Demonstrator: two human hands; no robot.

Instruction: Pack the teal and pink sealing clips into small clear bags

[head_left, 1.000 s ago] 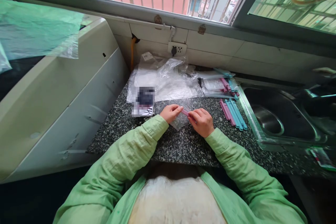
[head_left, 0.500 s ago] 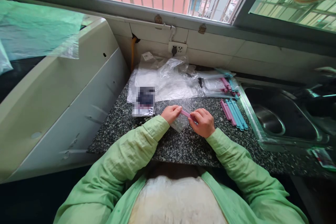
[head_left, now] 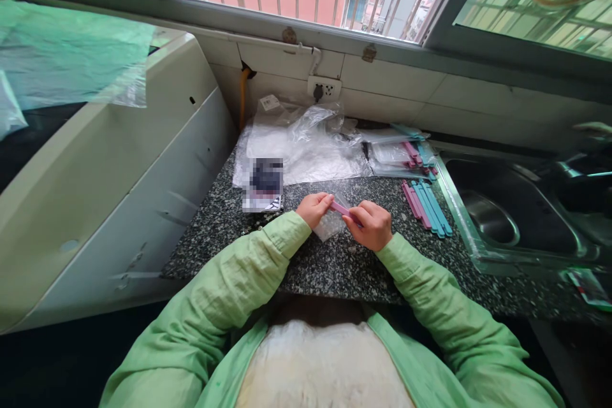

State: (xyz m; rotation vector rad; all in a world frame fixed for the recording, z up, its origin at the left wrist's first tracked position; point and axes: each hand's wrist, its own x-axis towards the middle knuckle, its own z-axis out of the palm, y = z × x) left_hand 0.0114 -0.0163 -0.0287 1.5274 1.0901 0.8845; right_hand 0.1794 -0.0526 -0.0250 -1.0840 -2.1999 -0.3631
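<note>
A pink bag sealing clip (head_left: pixel 340 208) spans the gap between my hands, above the speckled counter. My left hand (head_left: pixel 314 209) pinches its left end between thumb and fingers. At the other end, the curled fingers of my right hand (head_left: pixel 371 225) grip the clip and hide part of it. A small clear plastic bag (head_left: pixel 329 227) hangs below the clip; whether its edge lies inside the clip I cannot tell. To the right of my right hand, several pink clips (head_left: pixel 415 205) and blue clips (head_left: pixel 433 209) lie side by side on the counter.
Crumpled clear plastic bags (head_left: pixel 310 153) cover the back of the counter (head_left: pixel 335 274). Beside them are clear packets (head_left: pixel 389 154) with pink and blue clips. A blurred-out packet (head_left: pixel 264 185) lies left. The sink (head_left: pixel 497 204) borders the right, a pale appliance (head_left: pixel 157 159) the left.
</note>
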